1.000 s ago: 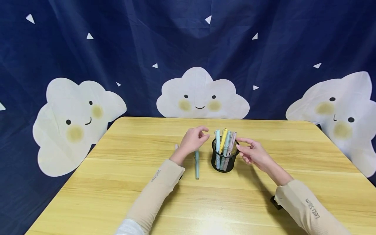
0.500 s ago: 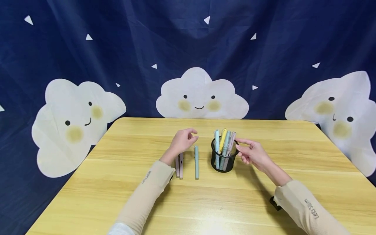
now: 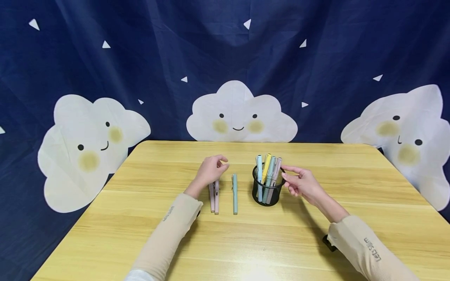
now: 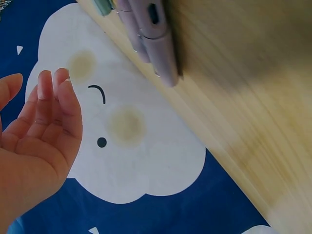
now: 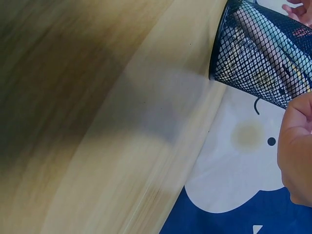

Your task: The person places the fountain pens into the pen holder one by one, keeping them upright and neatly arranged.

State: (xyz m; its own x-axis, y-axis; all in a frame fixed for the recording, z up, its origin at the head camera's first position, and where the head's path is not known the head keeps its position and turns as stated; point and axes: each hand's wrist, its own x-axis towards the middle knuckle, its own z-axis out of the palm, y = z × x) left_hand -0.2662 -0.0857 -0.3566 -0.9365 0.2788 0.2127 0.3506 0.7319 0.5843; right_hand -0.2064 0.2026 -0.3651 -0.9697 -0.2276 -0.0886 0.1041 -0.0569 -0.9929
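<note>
My left hand (image 3: 209,170) hovers with loosely bent fingers over the upper ends of two pale purple pens (image 3: 216,201), holding nothing. Those pens lie side by side on the table; the left wrist view shows their capped ends (image 4: 158,48) apart from the hand. A grey-green pen (image 3: 235,195) lies parallel, to their right. Further right stands a black mesh pen holder (image 3: 261,196), with light blue, yellow, grey-green and purple pens (image 3: 270,171) upright in it. My right hand (image 3: 303,182) pinches its right rim between thumb and index finger.
Everything stands on a light wooden table (image 3: 253,242). Behind its far edge hangs a dark blue curtain (image 3: 168,47) with white smiling clouds (image 3: 242,105).
My left hand has moved left, away from the pen holder and past the grey-green pen, uncovering that pen and the purple pens' lower parts. The right hand stays at the rim.
</note>
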